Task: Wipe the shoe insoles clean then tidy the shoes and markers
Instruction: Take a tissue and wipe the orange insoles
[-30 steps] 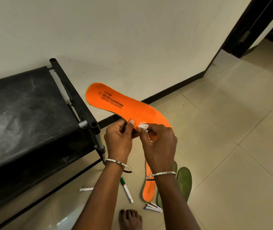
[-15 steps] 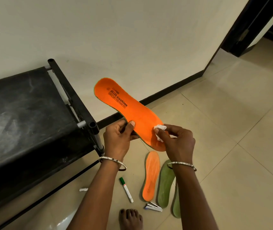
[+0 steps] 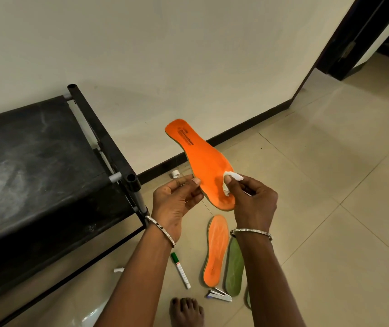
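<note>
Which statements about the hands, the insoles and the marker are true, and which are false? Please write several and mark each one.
1. The left hand holds the orange insole by its edge. True.
2. The right hand pinches a white wad against this insole. True.
3. The green-capped marker stands upright. False: it lies flat on the floor.
4. The second orange insole is held up too. False: it lies on the floor beside a green insole.
</note>
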Demonstrator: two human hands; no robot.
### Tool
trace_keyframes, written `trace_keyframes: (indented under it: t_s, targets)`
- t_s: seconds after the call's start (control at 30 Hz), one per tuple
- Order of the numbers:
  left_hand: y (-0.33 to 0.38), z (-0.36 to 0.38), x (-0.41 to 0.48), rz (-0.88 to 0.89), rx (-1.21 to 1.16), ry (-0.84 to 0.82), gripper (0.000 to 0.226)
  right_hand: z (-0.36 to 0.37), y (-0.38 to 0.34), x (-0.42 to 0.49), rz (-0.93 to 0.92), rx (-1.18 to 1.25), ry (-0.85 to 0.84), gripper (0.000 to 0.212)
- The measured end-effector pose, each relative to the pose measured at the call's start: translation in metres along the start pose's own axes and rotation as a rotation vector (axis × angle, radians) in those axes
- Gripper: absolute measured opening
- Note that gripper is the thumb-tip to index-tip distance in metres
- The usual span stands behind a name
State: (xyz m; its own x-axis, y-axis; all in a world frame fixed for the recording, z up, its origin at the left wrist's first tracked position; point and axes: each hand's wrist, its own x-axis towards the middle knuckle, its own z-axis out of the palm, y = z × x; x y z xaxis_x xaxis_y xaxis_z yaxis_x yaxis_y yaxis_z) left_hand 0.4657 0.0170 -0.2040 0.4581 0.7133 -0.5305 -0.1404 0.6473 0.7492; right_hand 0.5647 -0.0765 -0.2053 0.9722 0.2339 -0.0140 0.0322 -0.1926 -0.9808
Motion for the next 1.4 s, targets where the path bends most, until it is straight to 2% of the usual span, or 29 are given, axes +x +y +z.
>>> trace_keyframes:
  t_s: [0.1,0.27,0.43,0.6,0.83,1.07,1.17,1.3,1.4]
  targets:
    - [0.001,-0.002,0.002,0.002,0.035,0.037,0.007,0.001,0.002,0.000,-0.102,-0.097,-0.070,0.015]
    - [0.003,-0.003,-0.001,0.065,0.147,-0.008,0.006,0.005,0.005,-0.004,-0.387,-0.485,-0.086,0.018]
    - [0.006,-0.003,-0.005,0.055,0.121,-0.043,0.007,0.012,-0.001,-0.013,-0.537,-0.390,-0.287,0.012]
    - [0.011,-0.006,-0.005,0.018,0.021,0.049,0.005,-0.001,-0.009,-0.008,-0.571,-0.417,-0.528,0.016]
    - [0.011,-0.004,-0.009,-0.014,0.047,0.044,0.004,0.010,-0.012,-0.016,-0.632,-0.438,-0.370,0.013]
    - [0.014,-0.004,-0.008,0.022,0.006,0.122,0.005,-0.005,-0.009,-0.006,-0.559,-0.522,-0.492,0.012]
    - [0.014,-0.005,-0.007,0.026,0.024,0.106,0.003,-0.005,-0.004,-0.006,-0.535,-0.525,-0.432,0.009]
    - [0.009,-0.002,-0.010,0.047,0.100,0.050,0.008,0.010,-0.011,-0.016,-0.569,-0.399,-0.335,0.009]
    - [0.009,-0.001,-0.010,0.074,0.121,0.048,0.008,0.011,-0.012,-0.018,-0.548,-0.384,-0.336,0.014]
